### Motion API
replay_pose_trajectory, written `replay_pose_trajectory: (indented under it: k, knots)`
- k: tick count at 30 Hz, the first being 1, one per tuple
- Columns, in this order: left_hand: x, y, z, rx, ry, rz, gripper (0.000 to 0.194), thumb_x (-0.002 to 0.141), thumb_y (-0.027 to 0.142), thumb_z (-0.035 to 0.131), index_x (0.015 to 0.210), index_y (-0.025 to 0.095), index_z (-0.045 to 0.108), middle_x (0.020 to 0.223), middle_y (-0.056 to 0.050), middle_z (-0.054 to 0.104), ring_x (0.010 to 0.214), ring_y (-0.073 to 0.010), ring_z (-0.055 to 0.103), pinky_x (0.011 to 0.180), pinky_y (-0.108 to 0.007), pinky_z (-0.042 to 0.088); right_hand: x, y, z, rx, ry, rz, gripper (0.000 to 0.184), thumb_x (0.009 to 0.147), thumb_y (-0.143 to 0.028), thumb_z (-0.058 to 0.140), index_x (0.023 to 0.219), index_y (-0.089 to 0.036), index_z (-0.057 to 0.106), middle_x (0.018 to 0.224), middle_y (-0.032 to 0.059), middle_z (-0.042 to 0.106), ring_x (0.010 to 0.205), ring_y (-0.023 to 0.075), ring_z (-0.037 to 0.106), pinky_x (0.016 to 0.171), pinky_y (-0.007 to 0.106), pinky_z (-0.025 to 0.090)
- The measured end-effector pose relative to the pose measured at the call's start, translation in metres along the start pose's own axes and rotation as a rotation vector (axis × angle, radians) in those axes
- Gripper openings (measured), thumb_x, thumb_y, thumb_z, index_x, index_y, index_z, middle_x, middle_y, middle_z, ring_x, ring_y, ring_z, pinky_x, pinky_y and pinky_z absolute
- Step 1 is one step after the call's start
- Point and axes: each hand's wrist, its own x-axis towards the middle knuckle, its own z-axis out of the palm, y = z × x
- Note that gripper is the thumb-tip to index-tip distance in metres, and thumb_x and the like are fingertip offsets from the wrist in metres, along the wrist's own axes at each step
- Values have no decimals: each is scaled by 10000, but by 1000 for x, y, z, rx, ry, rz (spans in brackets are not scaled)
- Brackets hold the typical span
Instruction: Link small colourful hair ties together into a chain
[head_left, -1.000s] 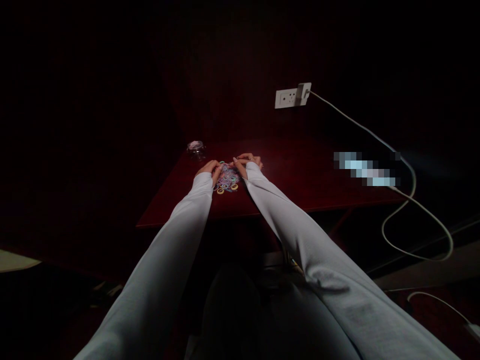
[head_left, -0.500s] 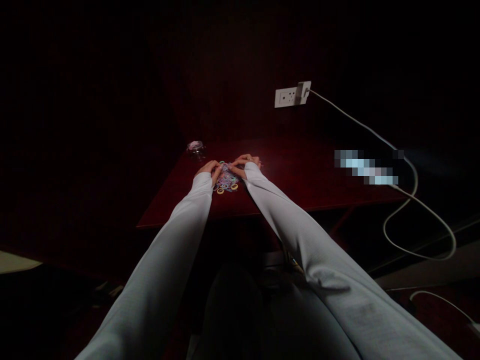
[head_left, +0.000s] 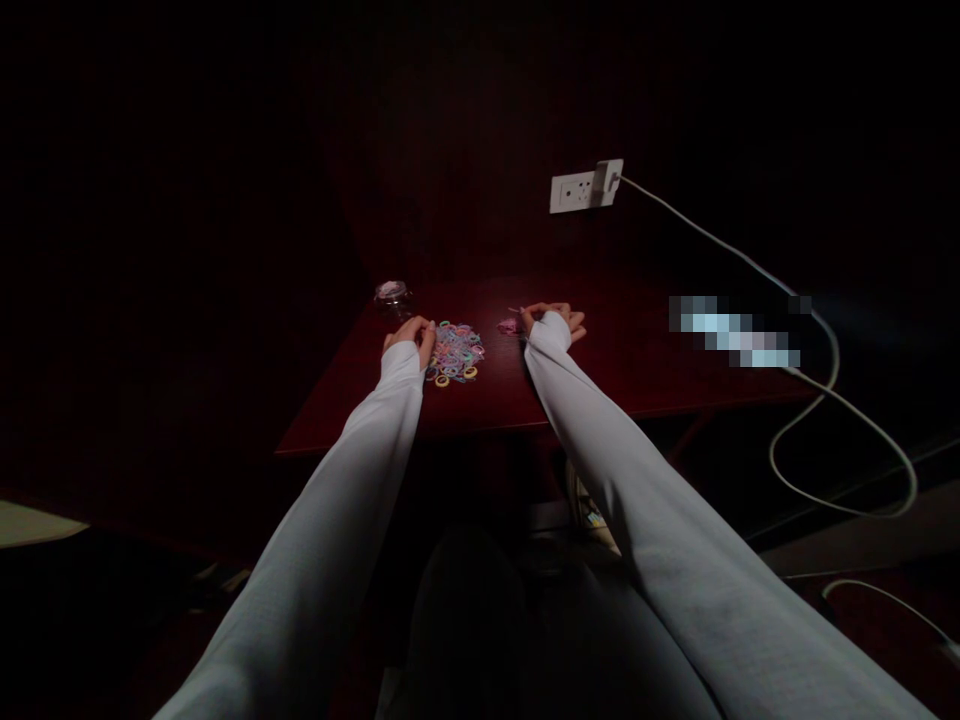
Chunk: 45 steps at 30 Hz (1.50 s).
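A heap of small colourful hair ties (head_left: 456, 345), in pastel shades with a few yellow ones at its near edge, lies on the dark red table (head_left: 360, 410). My left hand (head_left: 409, 337) rests at the heap's left side, its fingers loosely bent and apart, with nothing visible in them. To the right, a small pink cluster of ties (head_left: 510, 326) lies separate from the heap. Just right of that cluster is my right hand (head_left: 556, 317), thumb and forefinger pinched towards it and the other fingers fanned out. What the pinch holds is too small to make out.
Behind my left hand stands a clear jar (head_left: 393, 297) with something pale pink at its top. A white socket (head_left: 576, 193) on the wall holds a charger, whose cable (head_left: 712, 237) loops down the right side. A pixelated bright object (head_left: 739, 333) lies at the table's right.
My right hand has left the heap and moved right to the pink cluster, uncovering both. My left hand has drawn slightly left from the heap's middle.
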Motion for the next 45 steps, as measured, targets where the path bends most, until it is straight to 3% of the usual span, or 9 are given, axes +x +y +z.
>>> replay_pose_trajectory:
  k: [6, 10, 17, 25, 30, 33, 36, 39, 45]
  knots:
    - [-1, 2, -2, 14, -4, -27, 198, 1025, 291, 552, 863, 232, 649, 963, -26, 765, 987, -222, 694, 968, -332, 448, 6, 7, 1, -141, -19, -24, 248, 950, -379, 620, 908, -216, 802, 1309, 131, 644, 1222, 345, 407, 991, 483, 274]
    - [-1, 2, -5, 70, 42, -76, 197, 1029, 266, 522, 882, 223, 647, 987, -40, 750, 1034, -239, 696, 986, -359, 438, 3, 4, 2, -88, 6, -24, 334, 999, -450, 572, 934, -221, 806, 1319, 127, 663, 1261, 354, 440, 1031, 508, 301]
    - [-1, 1, -9, 143, 119, -225, 149, 1018, 257, 524, 993, 223, 667, 1106, -83, 755, 1158, -304, 679, 1027, -430, 463, -1, -4, -7, -1, 126, 32, 376, 1059, -331, 426, 1068, -244, 792, 1291, 124, 688, 1265, 334, 502, 1063, 522, 347]
    - [1, -2, -5, 131, 94, -249, 254, 1009, 188, 493, 1134, 208, 713, 1261, -141, 747, 1266, -361, 650, 1088, -526, 483, -34, -27, -7, -135, -153, -548, 404, 1070, -289, 406, 1334, -236, 707, 1372, 154, 642, 1267, 326, 499, 1064, 470, 394]
    - [4, -11, 4, 50, -10, 11, 342, 965, 183, 498, 1198, 256, 736, 1323, -82, 741, 1294, -303, 639, 1144, -444, 484, -47, -32, 0, -230, -337, -797, 473, 1001, -214, 484, 1418, -246, 704, 1414, 141, 649, 1280, 333, 509, 1063, 454, 411]
    - [6, -16, 8, 51, -133, 185, 369, 926, 237, 565, 1250, 269, 740, 1380, -53, 739, 1319, -289, 636, 1193, -431, 470, -43, -29, 4, -241, -351, -758, 529, 988, -194, 460, 1469, -221, 680, 1418, 150, 671, 1296, 346, 511, 1065, 463, 416]
    - [7, -19, 12, 56, -205, 250, 458, 894, 347, 662, 1343, 279, 716, 1511, -42, 683, 1423, -294, 597, 1244, -432, 447, -39, -25, 9, -263, -355, -703, 579, 967, -187, 466, 1518, -185, 645, 1364, 161, 716, 1317, 361, 506, 1111, 501, 383]
    - [9, -19, 13, 56, -265, 183, 642, 831, 438, 773, 1450, 301, 668, 1595, -36, 629, 1467, -304, 589, 1254, -416, 453, -40, -22, 15, -270, -344, -705, 609, 932, -181, 504, 1522, -223, 648, 1311, 144, 735, 1332, 363, 500, 1176, 547, 315]
    - [10, -12, 10, 37, -297, -28, 747, 714, 386, 916, 1428, 328, 706, 1391, -47, 764, 1299, -340, 707, 1134, -396, 543, -45, -19, 23, -170, -346, -666, 597, 892, -167, 548, 1438, -344, 712, 1284, 120, 715, 1304, 369, 495, 1180, 574, 296]
